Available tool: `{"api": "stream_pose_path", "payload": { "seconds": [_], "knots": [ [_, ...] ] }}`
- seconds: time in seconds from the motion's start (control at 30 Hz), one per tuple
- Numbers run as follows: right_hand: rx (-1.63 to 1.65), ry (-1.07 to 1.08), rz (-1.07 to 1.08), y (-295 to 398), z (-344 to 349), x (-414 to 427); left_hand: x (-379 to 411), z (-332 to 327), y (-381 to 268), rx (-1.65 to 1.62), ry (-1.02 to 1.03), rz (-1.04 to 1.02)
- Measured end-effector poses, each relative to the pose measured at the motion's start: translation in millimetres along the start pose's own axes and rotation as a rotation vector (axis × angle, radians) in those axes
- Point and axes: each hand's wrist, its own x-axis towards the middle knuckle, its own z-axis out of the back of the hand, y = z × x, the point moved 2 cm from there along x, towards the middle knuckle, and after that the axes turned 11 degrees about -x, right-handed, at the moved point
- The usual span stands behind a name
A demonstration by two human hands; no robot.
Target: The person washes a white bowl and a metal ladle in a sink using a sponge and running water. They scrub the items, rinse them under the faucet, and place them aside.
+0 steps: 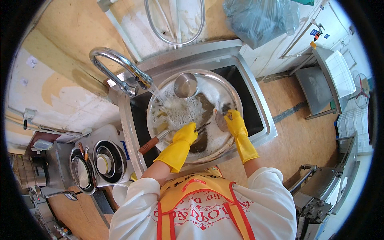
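Note:
A large round metal basin [239, 100] of foamy water sits across the sink. My left hand [186, 133], in a yellow rubber glove, is closed around a wooden-handled metal utensil [150, 145]. Its handle points down and left over the basin rim. A thin dark rod [202, 127] emerges on the glove's other side; whether it belongs to the same utensil is unclear. My gloved right hand [235, 121] pinches a greyish-brown pad [222, 122] at the basin's right side. Near the far rim, a stainless steel cup [186, 85] rests in the suds.
Water runs from a curved chrome faucet [117, 61] into the basin. The steel sink edge [258, 87] surrounds it. Nested metal bowls [109, 162] stand on the left, beside a pan [81, 172]. A plastic bag [261, 22] hangs at the back right; a metal table [318, 90] stands farther right.

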Motion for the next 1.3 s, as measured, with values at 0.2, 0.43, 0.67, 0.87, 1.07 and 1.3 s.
{"api": "stream_pose_path", "payload": {
  "seconds": [0.2,0.43,0.67,0.87,1.07,1.3],
  "knots": [
    [-0.062,0.352,0.088,32.5,-10.0,-1.4,2.2,14.5,36.2,-0.046,-0.044,-0.054],
    [-0.391,0.551,-0.123,4.9,-95.0,0.6,31.4,39.1,91.4,-0.337,-0.318,0.173],
    [0.121,0.446,-0.318,46.8,-32.1,32.4,21.8,17.7,94.2,-0.797,-0.32,0.388],
    [0.455,0.259,-0.487,37.5,-56.4,21.8,14.0,-66.1,115.8,-1.992,-0.342,0.791],
    [0.53,0.367,-0.401,101.9,-72.0,38.6,37.3,-70.5,164.8,-2.371,-0.077,0.658],
    [0.565,0.29,-0.306,128.6,-68.1,65.8,35.7,-22.0,153.0,-2.288,-0.517,0.393]
  ]
}}
